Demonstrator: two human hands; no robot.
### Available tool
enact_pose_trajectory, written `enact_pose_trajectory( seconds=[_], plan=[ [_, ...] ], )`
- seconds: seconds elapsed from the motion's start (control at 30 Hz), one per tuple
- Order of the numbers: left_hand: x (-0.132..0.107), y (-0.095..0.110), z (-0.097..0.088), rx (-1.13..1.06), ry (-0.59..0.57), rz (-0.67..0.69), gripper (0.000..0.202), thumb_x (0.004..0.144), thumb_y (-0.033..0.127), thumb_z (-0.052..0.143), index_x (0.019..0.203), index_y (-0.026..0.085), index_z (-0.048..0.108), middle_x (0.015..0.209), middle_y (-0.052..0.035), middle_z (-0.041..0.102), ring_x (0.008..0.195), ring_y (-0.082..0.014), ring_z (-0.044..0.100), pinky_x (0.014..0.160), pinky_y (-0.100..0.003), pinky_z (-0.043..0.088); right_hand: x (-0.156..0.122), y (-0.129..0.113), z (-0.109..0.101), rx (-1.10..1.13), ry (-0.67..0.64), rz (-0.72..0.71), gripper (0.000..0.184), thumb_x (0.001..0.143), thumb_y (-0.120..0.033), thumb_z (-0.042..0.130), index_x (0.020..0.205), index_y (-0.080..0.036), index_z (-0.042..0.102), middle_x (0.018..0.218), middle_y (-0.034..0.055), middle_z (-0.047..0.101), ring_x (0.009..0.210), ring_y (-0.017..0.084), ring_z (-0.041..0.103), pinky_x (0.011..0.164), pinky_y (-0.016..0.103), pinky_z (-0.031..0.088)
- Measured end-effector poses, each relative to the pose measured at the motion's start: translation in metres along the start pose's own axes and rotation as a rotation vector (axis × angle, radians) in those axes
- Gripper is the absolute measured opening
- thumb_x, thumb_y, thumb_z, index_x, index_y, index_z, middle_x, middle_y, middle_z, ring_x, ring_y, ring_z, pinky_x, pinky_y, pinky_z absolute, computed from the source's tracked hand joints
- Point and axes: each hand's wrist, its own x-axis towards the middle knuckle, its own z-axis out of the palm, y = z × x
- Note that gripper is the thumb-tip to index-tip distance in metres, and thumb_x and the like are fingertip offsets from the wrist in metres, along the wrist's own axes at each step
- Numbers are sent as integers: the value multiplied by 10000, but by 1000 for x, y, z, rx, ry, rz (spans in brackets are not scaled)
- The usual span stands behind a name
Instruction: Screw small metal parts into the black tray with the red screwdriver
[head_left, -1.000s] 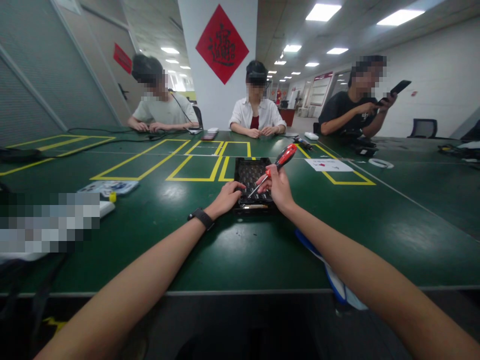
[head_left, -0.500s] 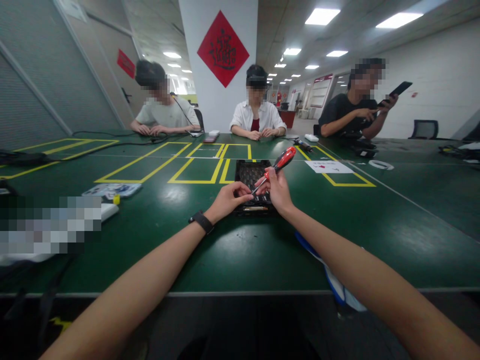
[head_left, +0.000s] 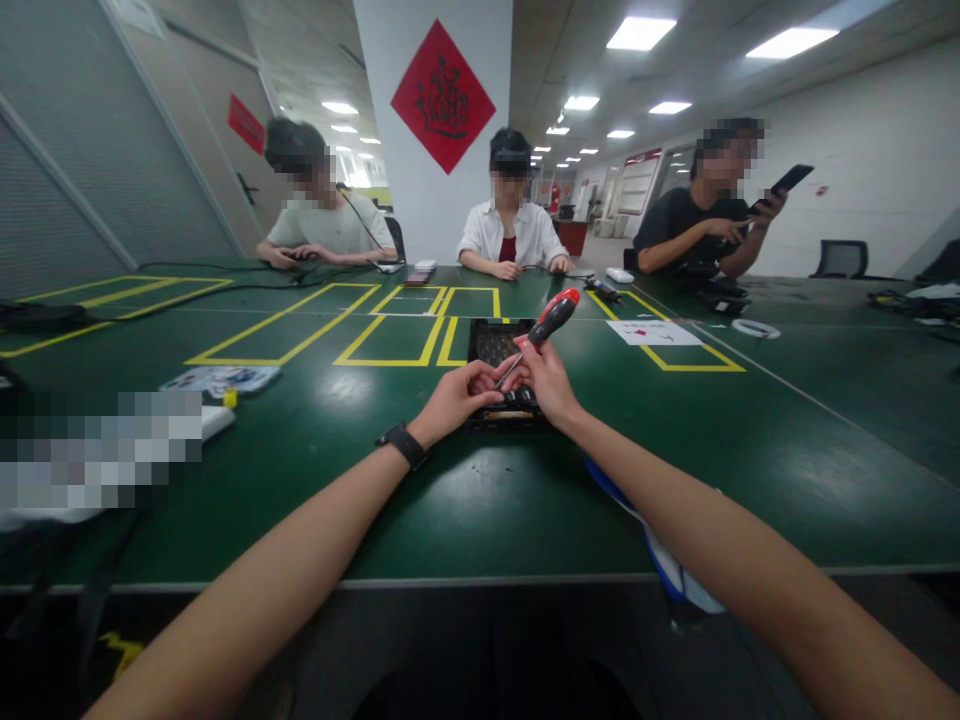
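My right hand (head_left: 544,380) grips a screwdriver (head_left: 541,328) with a red and black handle, tilted up to the right, its metal tip pointing down-left. My left hand (head_left: 456,397), with a black watch on the wrist, is curled with its fingertips pinched at the screwdriver's tip; what they hold there is too small to make out. Both hands hover over the near end of a black tray (head_left: 496,345) lying on the green table (head_left: 465,490).
Yellow tape rectangles (head_left: 390,340) mark the table. A white sheet (head_left: 656,332) lies at the right, white items (head_left: 217,380) at the left, a blue and white thing (head_left: 660,560) under my right forearm. Three people sit across; one holds a phone (head_left: 784,182).
My left hand has lifted from the tray's edge and closed its fingers at the screwdriver tip. The right hand with the screwdriver shifted slightly left.
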Motion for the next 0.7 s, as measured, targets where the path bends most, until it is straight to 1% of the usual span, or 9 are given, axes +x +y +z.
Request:
enact_pose_trajectory(
  seconds=[0.07,0.13,0.27,0.33,0.5,0.6,0.7],
  plan=[
    [0,0,0,13,27,-14,288,707,374,659,861,138,603,712,-11,615,592,-103,506,579,-230,412,0,0,1,-4,-9,-5,328,823,-498,471,988,-224,397,653,-48,632,448,76,571,473,186,442],
    [-1,1,0,39,26,-17,252,723,364,641,821,134,614,714,-20,624,598,-107,511,583,-234,412,0,0,1,-14,-16,0,343,816,-508,476,994,-224,399,654,-48,632,448,78,573,476,191,447],
    [-2,3,-3,57,-37,23,214,804,314,534,882,151,648,798,-31,657,718,-138,568,687,-258,436,-1,-1,1,-27,-38,5,356,821,-510,466,1021,-226,388,649,-53,627,458,83,581,463,187,444],
    [-2,4,-3,54,-52,44,222,818,316,513,897,160,650,807,-28,658,738,-141,574,711,-263,436,-1,-1,1,-37,-49,1,349,824,-502,465,1024,-226,385,651,-54,626,456,82,581,450,180,435],
    [0,3,0,99,14,41,257,726,387,636,817,147,623,742,-20,625,651,-123,531,630,-245,421,-1,-1,1,-35,-45,-17,343,830,-509,450,1022,-232,386,663,-51,629,452,83,577,453,188,443],
    [1,2,-1,124,4,27,245,760,381,598,819,146,629,727,-21,621,656,-127,526,635,-246,414,-1,0,0,-32,-45,-5,366,823,-524,451,1036,-234,384,657,-52,629,451,82,571,457,189,448],
    [-1,3,-3,143,-29,47,245,808,362,535,853,151,651,732,-21,625,686,-135,534,666,-252,409,-1,0,0,-34,-55,11,398,820,-537,445,1066,-230,385,651,-46,633,467,85,577,474,193,455]
  ],
)
